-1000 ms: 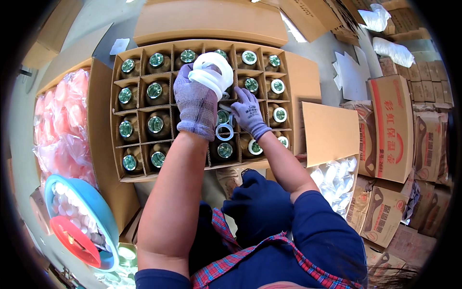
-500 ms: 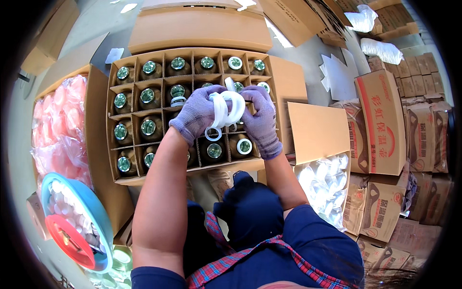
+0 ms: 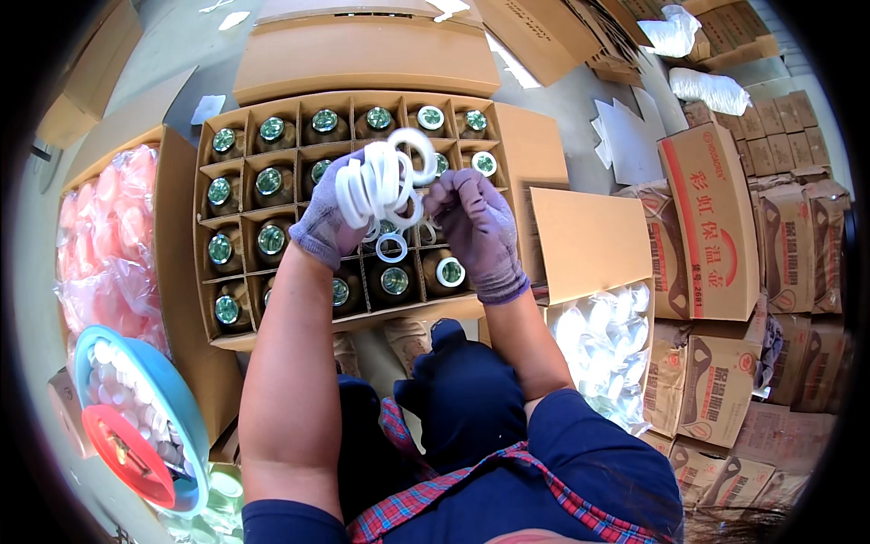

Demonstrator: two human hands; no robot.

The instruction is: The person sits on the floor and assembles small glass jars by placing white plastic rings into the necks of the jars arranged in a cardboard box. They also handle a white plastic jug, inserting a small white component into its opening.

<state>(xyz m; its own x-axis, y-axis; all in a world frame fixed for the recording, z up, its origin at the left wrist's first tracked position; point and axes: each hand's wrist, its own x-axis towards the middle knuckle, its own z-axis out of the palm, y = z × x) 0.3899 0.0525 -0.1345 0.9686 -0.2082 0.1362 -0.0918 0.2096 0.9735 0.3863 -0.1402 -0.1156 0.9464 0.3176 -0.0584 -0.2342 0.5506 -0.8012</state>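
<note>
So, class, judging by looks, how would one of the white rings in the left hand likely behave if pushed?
The rings look light, being slim hoops with open middles. They probably hold their shape, since they look round even bunched in the left hand. On edge, one may roll, given its circular outline.

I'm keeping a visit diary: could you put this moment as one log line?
left hand: holding white rings | right hand: curled beside them, grip unclear | below: bottles in divided carton
</note>
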